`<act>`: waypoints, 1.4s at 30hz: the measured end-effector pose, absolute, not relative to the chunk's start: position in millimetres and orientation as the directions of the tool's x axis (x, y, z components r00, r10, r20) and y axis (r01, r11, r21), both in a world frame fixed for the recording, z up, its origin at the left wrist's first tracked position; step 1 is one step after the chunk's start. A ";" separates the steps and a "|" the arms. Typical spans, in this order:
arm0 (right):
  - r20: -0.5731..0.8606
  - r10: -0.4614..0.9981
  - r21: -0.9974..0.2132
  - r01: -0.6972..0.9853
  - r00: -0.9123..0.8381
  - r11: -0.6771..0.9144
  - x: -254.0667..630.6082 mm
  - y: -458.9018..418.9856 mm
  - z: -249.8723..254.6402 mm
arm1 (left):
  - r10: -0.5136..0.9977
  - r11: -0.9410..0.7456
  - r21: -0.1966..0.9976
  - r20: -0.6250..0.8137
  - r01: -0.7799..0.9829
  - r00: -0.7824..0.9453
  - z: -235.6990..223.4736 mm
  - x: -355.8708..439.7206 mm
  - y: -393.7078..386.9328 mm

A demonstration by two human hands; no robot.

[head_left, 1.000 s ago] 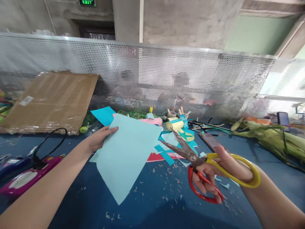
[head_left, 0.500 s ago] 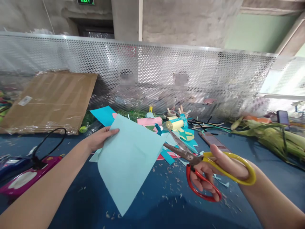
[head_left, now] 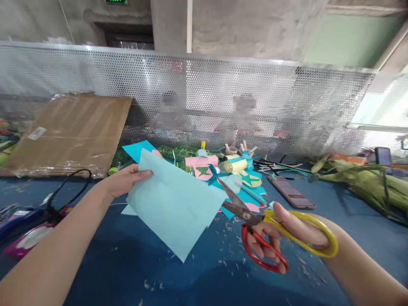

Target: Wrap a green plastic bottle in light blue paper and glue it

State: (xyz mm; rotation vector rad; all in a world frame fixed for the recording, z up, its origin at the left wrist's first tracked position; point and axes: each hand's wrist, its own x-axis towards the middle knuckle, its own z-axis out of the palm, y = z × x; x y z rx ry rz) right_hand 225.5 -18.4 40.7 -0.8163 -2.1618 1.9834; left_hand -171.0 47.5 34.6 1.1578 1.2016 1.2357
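Note:
My left hand (head_left: 129, 178) pinches the upper left edge of a light blue sheet of paper (head_left: 175, 204), which hangs above the table with one corner pointing down. My right hand (head_left: 287, 229) grips a pair of scissors (head_left: 247, 216), thumb in the yellow handle loop and fingers in the red one. The blades are spread apart, and their tips are by the sheet's right corner. Behind the sheet lie a brighter blue sheet (head_left: 137, 148), a pink paper roll (head_left: 201, 161) and a bottle wrapped in yellow and blue paper (head_left: 236, 164).
A flat cardboard piece (head_left: 70, 131) leans at the back left before a perforated metal screen (head_left: 204, 93). At right are a phone (head_left: 291, 192) and corn husks (head_left: 366, 180). A pink device (head_left: 28, 242) sits at left. Paper scraps litter the blue table (head_left: 127, 263).
The sheet has turned, its lower corner swinging up and to the right. The scissors have shifted slightly left and down, blades still apart. The camera view has moved slightly.

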 end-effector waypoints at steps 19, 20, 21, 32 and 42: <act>-0.232 0.549 -0.950 0.310 -0.803 0.051 214.8 -10.6 27.5 | 0.940 -0.210 0.850 0.312 0.483 -0.140 44.9 -137.1 48.8; -0.221 0.563 -0.955 0.295 -0.796 0.043 212.0 -8.9 24.7 | 0.840 -0.274 0.749 0.491 0.603 -0.228 45.8 -124.8 44.2; -0.208 0.577 -0.961 0.276 -0.789 0.031 209.2 -7.0 21.5 | 0.741 -0.325 0.655 0.625 0.682 -0.246 46.4 -111.6 37.4; -0.118 0.718 -0.989 0.143 -0.686 -0.026 195.6 12.1 -7.8 | 0.842 0.249 0.941 -0.327 0.230 0.430 11.9 6.9 -20.8; 0.049 0.778 -0.979 0.123 -0.626 0.161 194.2 7.5 -11.1 | 0.804 0.503 0.864 -0.473 0.011 0.362 25.8 -0.7 -3.6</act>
